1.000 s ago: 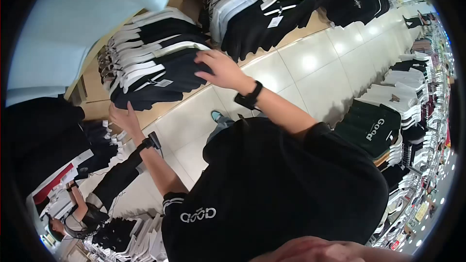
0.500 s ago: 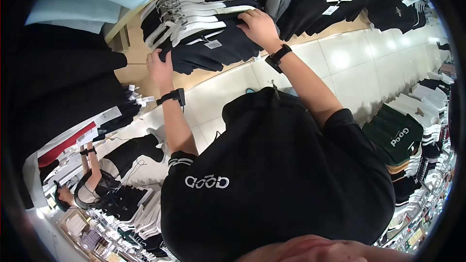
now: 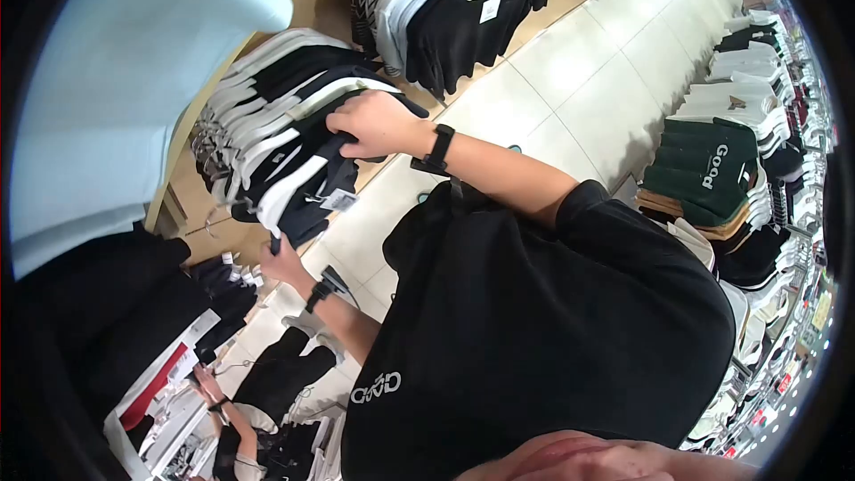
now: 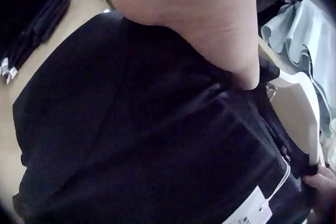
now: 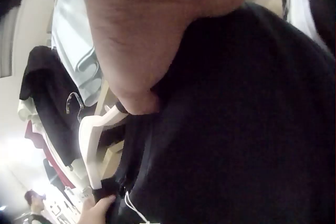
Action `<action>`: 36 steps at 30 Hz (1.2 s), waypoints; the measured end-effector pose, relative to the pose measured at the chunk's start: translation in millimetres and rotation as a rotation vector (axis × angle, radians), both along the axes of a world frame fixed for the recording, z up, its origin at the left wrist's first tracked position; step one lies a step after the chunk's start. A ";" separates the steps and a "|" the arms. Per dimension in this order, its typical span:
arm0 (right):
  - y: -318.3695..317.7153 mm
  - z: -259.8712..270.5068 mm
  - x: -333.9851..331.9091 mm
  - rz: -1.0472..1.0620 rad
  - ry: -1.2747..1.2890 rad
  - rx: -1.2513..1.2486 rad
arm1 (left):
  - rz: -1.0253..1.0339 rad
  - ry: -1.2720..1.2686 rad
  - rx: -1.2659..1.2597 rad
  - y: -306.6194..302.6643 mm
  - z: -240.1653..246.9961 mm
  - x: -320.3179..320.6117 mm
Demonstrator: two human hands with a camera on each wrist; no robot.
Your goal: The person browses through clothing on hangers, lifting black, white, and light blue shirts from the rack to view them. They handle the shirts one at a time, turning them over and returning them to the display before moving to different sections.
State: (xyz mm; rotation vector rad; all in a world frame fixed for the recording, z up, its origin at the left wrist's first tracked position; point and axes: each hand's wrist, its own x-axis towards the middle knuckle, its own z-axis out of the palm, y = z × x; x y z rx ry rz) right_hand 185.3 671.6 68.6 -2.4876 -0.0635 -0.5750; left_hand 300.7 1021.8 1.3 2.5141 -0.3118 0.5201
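Note:
A dark T-shirt [image 4: 131, 124] hangs on a white hanger [image 3: 289, 189], pulled out at the front of a row of hanging shirts [image 3: 283, 111]. My left hand [image 3: 287, 264] pinches its shoulder at the hanger's near end. At the opposite shoulder, my right hand [image 3: 385, 125] grips the cloth with curled fingers. A white price tag [image 3: 339, 199] dangles on a string from the neckline. In the right wrist view the hanger's metal hook [image 5: 75, 103] stands free of any rail. The fingertips of both hands are partly hidden by cloth in the wrist views.
Light blue garments [image 3: 116, 80] hang close at the upper left, black ones [image 3: 98, 294] below them. More shirts [image 3: 472, 22] hang farther along the wooden shelf. Across the tiled floor [image 3: 570, 107] stands another rack with a green shirt [image 3: 695, 165]. Another person [image 3: 236, 428] is at lower left.
The front shirt on its hanger has come away from the row, towards me. My right hand has gone from resting on the shirts to gripping a shoulder; the left now pinches the other.

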 end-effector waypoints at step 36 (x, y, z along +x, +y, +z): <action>-346.5 -31.3 -340.9 -0.827 0.311 0.106 | -0.730 0.478 0.238 -442.5 86.4 -216.9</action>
